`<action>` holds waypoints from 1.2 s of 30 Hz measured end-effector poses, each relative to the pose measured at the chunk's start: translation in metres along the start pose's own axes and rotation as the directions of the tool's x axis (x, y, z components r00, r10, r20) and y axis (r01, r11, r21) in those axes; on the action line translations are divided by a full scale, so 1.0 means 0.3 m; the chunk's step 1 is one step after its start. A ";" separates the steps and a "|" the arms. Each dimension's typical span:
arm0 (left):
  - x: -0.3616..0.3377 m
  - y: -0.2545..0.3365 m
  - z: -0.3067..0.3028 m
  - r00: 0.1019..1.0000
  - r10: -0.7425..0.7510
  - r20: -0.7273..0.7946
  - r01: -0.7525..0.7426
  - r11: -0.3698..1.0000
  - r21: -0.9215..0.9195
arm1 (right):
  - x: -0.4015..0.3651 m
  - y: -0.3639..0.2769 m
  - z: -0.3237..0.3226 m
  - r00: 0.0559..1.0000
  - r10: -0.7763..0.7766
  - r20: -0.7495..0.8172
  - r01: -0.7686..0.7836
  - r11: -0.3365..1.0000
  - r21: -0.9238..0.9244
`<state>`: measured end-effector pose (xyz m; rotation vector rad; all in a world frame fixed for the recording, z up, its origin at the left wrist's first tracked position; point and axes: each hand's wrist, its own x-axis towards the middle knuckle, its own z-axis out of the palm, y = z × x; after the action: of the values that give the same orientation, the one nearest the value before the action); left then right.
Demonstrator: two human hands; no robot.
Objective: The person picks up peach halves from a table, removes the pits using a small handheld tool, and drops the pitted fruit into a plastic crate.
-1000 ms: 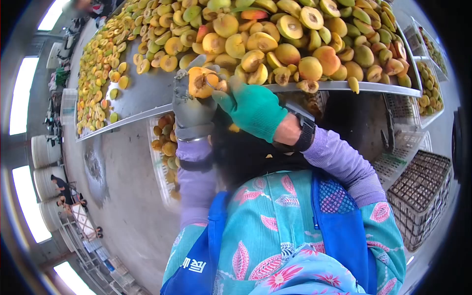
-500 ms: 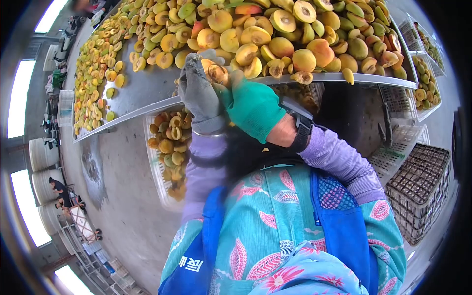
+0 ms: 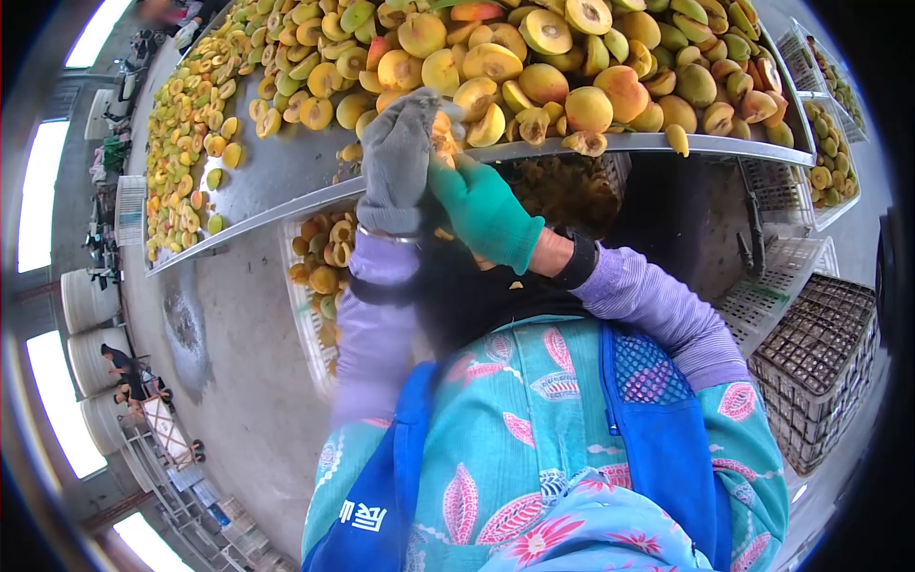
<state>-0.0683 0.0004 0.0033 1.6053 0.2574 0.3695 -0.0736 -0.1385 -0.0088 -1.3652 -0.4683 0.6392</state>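
The left hand [image 3: 396, 162], in a grey knitted work glove, and the right hand [image 3: 481, 212], in a green knitted glove, meet just in front of the near edge of a long grey metal worktop [image 3: 286, 176]. Pressed between them is an orange-yellow stone fruit [image 3: 443, 135], of which only a sliver shows between the gloves. The left hand is curled around it from the side with its back to the camera. The right hand closes on it from below, fingers bent up against the flesh. The fruit sits at the level of the worktop's rim, raised off its surface. Beyond the hands the worktop carries a deep heap of yellow, orange and greenish stone fruits [image 3: 572, 67], many halved with the pit hollow showing, thinning out into scattered halves [image 3: 191, 124] towards the far left end. Under the worktop, below the left forearm, a white plastic crate [image 3: 303, 315] holds more halved fruit. To the right, on the concrete floor, a dark slatted plastic crate [image 3: 815, 377] stands near white mesh baskets [image 3: 767, 300]. Far off at the left edge, other people [image 3: 119, 367] crouch near white barrels [image 3: 84, 297].
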 end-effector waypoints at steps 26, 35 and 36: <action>0.068 0.001 -0.291 0.937 0.016 0.350 -0.348 -0.063 0.935 | -0.083 -0.012 -0.100 0.706 0.604 0.369 -0.708 0.599 0.374; -0.012 0.026 -0.267 0.953 -0.265 -0.150 0.286 0.948 0.142 | 0.098 0.009 -0.034 0.967 -0.253 -0.020 0.186 0.762 -0.620; -0.027 0.019 -0.257 0.958 -0.254 -0.134 0.269 0.957 0.112 | 0.122 -0.004 -0.015 0.982 -0.190 -0.017 0.137 0.768 -0.626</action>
<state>-0.1061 0.0677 0.0117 1.6525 0.5894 0.2465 -0.0432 -0.1175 -0.0105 -1.9450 -0.7714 0.2788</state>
